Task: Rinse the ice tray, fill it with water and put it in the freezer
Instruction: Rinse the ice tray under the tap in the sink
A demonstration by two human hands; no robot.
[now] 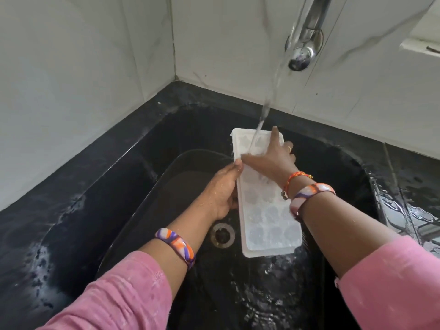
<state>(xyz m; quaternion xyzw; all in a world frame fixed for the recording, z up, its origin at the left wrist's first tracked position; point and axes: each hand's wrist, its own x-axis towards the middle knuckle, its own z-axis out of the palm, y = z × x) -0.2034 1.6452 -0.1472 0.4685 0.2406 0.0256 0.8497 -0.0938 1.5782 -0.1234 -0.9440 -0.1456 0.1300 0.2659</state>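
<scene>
Water (pixel 266 108) from the tap (pixel 303 41) hits the tray's (pixel 269 210) far end over the sink (pixel 345 186). Left hand (pixel 221 191) clamps its long edge; right hand (pixel 273 156) lies flat across its cavities, open. Wet plastic might slip from that one-sided grip. No writing visible.

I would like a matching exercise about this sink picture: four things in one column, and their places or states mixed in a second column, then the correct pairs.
Things:
1. white plastic ice tray
2. chrome tap
3. round metal drain
4. left hand

Places or states:
A. running, with water falling from it
B. on the black sink floor, left of the tray's near end
C. gripping the tray's left long edge
D. held over the sink, its far end under the stream

Pairs: 1-D, 2-A, 3-B, 4-C
</scene>
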